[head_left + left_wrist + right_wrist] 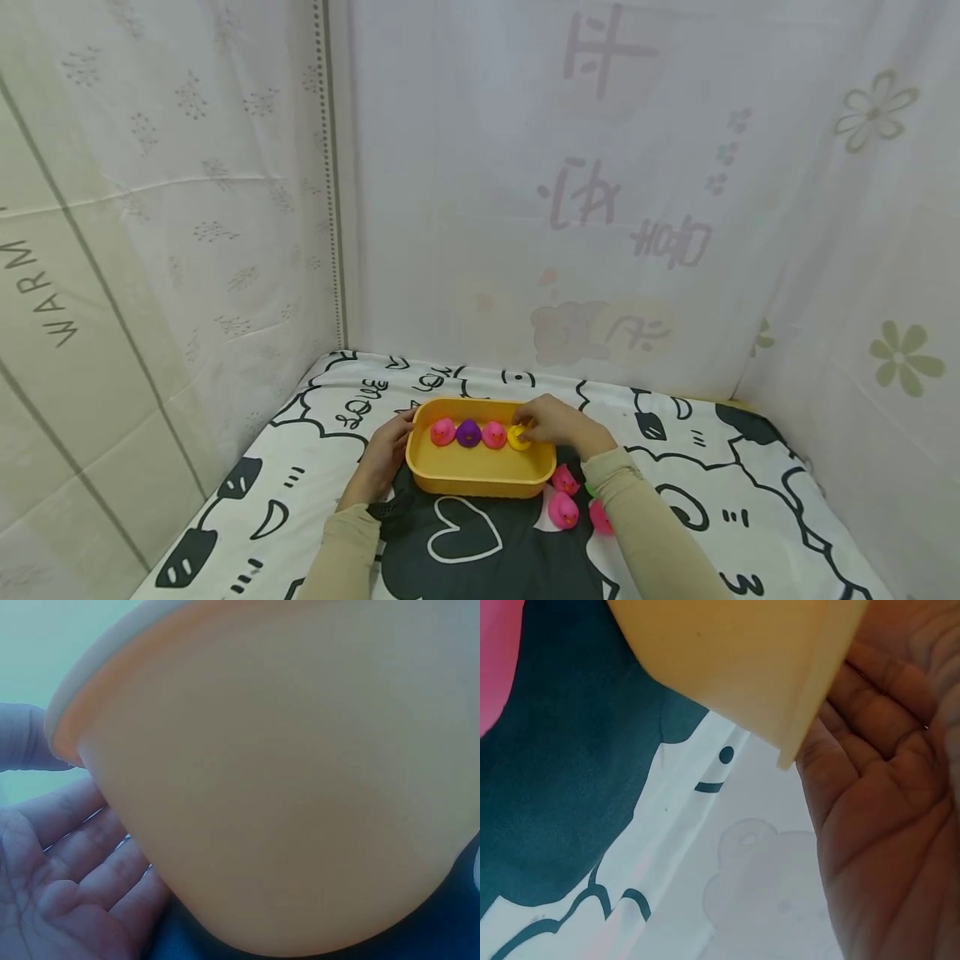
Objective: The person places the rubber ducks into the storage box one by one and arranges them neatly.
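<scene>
Beneath the right grip spreads a black-and-white cartoon cloth; beyond hangs a pale curtain; far left of the grip, a greenish panel reads WARM; far right, green flower prints.

You can read "WARM" on the left curtain; the back curtain and bed sheet carry lettering too unclear to read.
</scene>
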Demonstrator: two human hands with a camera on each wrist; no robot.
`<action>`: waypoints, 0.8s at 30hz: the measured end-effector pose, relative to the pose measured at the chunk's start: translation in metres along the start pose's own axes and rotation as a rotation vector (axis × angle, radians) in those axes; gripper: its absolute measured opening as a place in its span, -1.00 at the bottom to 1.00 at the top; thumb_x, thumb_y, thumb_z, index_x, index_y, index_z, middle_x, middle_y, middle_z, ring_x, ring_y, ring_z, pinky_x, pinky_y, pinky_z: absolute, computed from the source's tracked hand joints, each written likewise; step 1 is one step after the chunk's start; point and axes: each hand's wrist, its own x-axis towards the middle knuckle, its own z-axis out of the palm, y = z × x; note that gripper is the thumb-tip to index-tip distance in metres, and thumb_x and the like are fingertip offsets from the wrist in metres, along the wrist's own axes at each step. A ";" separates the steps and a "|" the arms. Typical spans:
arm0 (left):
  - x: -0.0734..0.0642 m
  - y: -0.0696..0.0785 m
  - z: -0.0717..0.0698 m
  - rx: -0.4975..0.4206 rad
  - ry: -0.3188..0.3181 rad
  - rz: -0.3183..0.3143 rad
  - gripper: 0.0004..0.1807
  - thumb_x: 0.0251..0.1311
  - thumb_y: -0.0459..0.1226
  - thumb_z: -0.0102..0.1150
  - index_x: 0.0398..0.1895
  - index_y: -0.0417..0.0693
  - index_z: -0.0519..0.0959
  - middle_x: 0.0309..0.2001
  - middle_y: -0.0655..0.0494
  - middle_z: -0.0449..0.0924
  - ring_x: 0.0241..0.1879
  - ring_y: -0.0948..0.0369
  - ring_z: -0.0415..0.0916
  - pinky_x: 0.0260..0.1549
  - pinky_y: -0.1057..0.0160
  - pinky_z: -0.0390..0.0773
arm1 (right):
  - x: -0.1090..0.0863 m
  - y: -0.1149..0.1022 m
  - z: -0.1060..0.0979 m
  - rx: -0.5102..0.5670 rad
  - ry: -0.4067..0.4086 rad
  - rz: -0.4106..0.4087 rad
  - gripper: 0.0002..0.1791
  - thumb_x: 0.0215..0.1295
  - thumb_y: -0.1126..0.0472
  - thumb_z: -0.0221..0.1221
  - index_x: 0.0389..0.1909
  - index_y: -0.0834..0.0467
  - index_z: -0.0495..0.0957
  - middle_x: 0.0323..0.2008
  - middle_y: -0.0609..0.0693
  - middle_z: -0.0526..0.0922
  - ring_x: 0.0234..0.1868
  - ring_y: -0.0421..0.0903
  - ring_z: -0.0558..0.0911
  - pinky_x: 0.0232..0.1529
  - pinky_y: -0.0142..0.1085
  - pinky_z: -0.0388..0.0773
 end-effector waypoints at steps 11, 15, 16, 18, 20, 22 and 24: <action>0.000 0.001 0.000 0.006 -0.002 -0.008 -0.42 0.36 -0.20 -0.04 0.45 -0.11 0.35 0.45 -0.08 0.29 0.39 -0.03 0.29 0.41 -0.06 0.19 | -0.022 0.011 -0.008 0.173 0.132 0.009 -0.63 0.35 0.07 0.28 0.09 0.15 0.66 -0.03 -0.06 0.71 0.00 -0.08 0.64 0.10 -0.09 0.60; 0.000 0.002 0.000 0.013 -0.005 -0.001 -0.41 0.36 -0.20 -0.03 0.46 -0.11 0.34 0.46 -0.09 0.28 0.40 -0.03 0.28 0.42 -0.05 0.17 | -0.036 0.012 -0.011 0.208 0.179 0.074 -0.62 0.37 0.04 0.26 0.09 0.15 0.65 -0.04 -0.08 0.70 0.03 -0.05 0.64 0.12 -0.07 0.59; 0.000 0.002 0.000 0.013 -0.007 0.003 -0.41 0.37 -0.20 -0.03 0.46 -0.12 0.33 0.46 -0.09 0.27 0.40 -0.03 0.27 0.42 -0.05 0.16 | -0.040 0.014 -0.011 0.217 0.194 0.085 -0.63 0.37 0.04 0.26 0.09 0.15 0.65 -0.04 -0.08 0.70 0.03 -0.05 0.65 0.12 -0.07 0.59; 0.000 0.002 0.000 0.012 -0.005 0.004 -0.41 0.37 -0.21 -0.04 0.46 -0.13 0.34 0.46 -0.09 0.28 0.40 -0.03 0.28 0.42 -0.05 0.17 | -0.048 0.018 -0.009 0.250 0.214 0.101 -0.62 0.37 0.04 0.26 0.09 0.15 0.65 -0.03 -0.08 0.70 0.04 -0.04 0.66 0.12 -0.06 0.59; 0.000 0.001 -0.001 0.013 0.001 0.003 -0.42 0.37 -0.22 -0.04 0.45 -0.13 0.35 0.45 -0.09 0.29 0.39 -0.02 0.29 0.41 -0.04 0.18 | -0.057 0.025 -0.006 0.260 0.229 0.116 -0.62 0.37 -0.01 0.25 0.09 0.10 0.65 -0.03 -0.12 0.70 0.05 -0.06 0.66 0.11 -0.07 0.60; 0.000 0.001 -0.001 0.007 0.004 0.000 -0.42 0.37 -0.22 -0.04 0.45 -0.13 0.35 0.45 -0.08 0.29 0.39 -0.02 0.29 0.41 -0.04 0.19 | -0.067 0.032 -0.004 0.281 0.243 0.121 -0.64 0.37 -0.03 0.25 0.08 0.06 0.65 -0.03 -0.13 0.71 0.05 -0.06 0.66 0.10 -0.05 0.60; 0.000 0.001 0.000 0.007 0.004 0.004 -0.42 0.36 -0.22 -0.04 0.44 -0.14 0.35 0.45 -0.08 0.30 0.38 -0.03 0.30 0.41 -0.04 0.19 | -0.077 0.038 -0.003 0.290 0.256 0.121 -0.64 0.37 -0.06 0.24 0.07 0.04 0.66 -0.03 -0.13 0.71 0.04 -0.06 0.66 0.10 -0.03 0.60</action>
